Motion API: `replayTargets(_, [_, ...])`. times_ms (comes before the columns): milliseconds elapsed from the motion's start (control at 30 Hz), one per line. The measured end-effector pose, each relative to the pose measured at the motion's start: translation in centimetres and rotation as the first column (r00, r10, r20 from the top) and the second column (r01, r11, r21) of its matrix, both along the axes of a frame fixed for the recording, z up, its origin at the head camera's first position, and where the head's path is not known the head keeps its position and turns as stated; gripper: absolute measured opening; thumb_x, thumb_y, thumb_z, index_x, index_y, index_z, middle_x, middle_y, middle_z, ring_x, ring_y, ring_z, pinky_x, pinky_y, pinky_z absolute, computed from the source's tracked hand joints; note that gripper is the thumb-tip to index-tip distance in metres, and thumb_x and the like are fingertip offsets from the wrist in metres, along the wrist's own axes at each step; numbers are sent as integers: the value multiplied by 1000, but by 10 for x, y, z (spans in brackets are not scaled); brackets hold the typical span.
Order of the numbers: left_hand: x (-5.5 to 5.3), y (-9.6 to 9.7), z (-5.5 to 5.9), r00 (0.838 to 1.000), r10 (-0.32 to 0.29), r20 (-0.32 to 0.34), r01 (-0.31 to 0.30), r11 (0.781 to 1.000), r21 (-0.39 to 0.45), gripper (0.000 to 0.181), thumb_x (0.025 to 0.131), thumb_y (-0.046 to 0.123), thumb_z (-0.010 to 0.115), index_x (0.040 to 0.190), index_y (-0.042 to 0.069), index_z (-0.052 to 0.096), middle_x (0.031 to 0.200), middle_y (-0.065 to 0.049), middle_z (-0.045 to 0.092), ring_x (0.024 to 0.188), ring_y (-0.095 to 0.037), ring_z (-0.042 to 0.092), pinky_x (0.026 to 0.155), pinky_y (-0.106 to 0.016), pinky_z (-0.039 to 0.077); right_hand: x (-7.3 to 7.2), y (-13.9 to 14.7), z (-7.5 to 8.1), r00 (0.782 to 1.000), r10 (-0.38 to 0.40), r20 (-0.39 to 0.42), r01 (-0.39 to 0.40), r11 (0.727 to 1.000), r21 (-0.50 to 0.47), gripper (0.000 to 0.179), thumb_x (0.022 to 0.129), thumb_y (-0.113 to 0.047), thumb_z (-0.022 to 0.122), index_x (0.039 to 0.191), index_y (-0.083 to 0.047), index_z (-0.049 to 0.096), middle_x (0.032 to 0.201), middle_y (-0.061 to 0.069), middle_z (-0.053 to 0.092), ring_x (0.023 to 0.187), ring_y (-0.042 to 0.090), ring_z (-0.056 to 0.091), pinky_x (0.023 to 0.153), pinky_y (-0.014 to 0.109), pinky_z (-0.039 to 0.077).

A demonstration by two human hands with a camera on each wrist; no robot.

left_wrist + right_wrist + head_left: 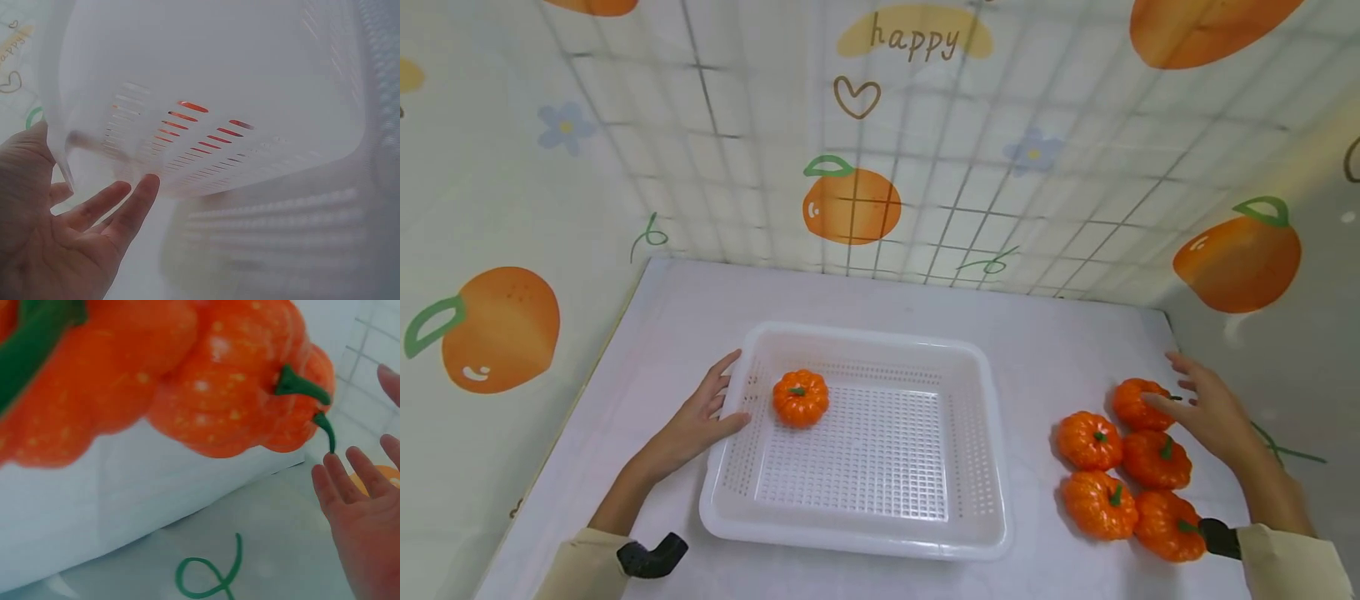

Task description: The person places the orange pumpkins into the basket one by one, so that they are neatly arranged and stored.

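Note:
My left hand [692, 423] is at the left rim of a white plastic basket [880, 546], its thumb over the rim and its fingers spread loosely along the outside. In the left wrist view these fingers [128, 209] lie close to the slotted wall. One small orange pumpkin [801, 400] sits inside, toward the basket's back left. To the right, my right hand [1210, 414] hovers with fingers spread by the rearmost pumpkin [1131, 400] of a group, its thumb overlapping that pumpkin from above. The right wrist view shows its fingers [369, 478] stretched out beside the pumpkin stems.
Several more pumpkins [1101, 504] with green stems stand close together on the white table [1037, 350], right of the basket. Behind the table hangs a printed sheet [760, 167] over a wire grid; printed covering also borders both sides.

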State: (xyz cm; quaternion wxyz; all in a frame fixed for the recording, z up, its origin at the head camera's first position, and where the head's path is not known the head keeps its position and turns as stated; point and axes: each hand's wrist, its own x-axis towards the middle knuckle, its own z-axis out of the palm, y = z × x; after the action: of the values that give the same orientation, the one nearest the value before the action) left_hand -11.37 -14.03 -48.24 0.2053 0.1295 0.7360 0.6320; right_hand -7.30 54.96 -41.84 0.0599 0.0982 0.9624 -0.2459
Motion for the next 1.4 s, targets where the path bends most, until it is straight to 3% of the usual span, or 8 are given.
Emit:
replayTargets(367, [2, -2, -4, 1000, 8, 15, -9, 1000, 20, 87, 97, 9, 63, 159, 35, 9, 153, -21, 27, 125, -50, 49, 82, -48, 59, 6, 14, -15, 992, -55, 115, 67, 992, -105, 90, 97, -45, 61, 156, 3, 12, 152, 42, 8, 126, 67, 23, 86, 81, 35])
replayTargets(767, [5, -6, -7, 1000, 14, 15, -14, 999, 30, 86, 97, 10, 64, 159, 33, 9, 152, -22, 29, 124, -51, 50, 80, -47, 59, 5, 18, -29, 984, -59, 166, 88, 982, -169, 93, 96, -46, 62, 156, 3, 10, 152, 40, 11, 129, 64, 19, 92, 80, 32])
replayTargets(1033, [4, -7, -6, 1000, 7, 6, -7, 1000, 29, 87, 96, 16, 66, 159, 33, 9, 152, -22, 29, 125, -49, 50, 81, -44, 59, 1, 19, -33, 981, -66, 180, 106, 969, -222, 95, 97, -45, 61, 157, 0, 4, 153, 40, 6, 131, 62, 16, 94, 80, 31])
replayTargets(1400, [-6, -6, -3, 1000, -23, -12, 23, 1000, 16, 86, 97, 12, 64, 160, 32, 9, 154, -22, 26, 124, -47, 50, 83, -44, 59, 10, 18, -37, 988, -76, 137, 108, 963, -247, 91, 99, -42, 59, 156, 1, 4, 153, 39, 8, 131, 60, 17, 94, 79, 31])
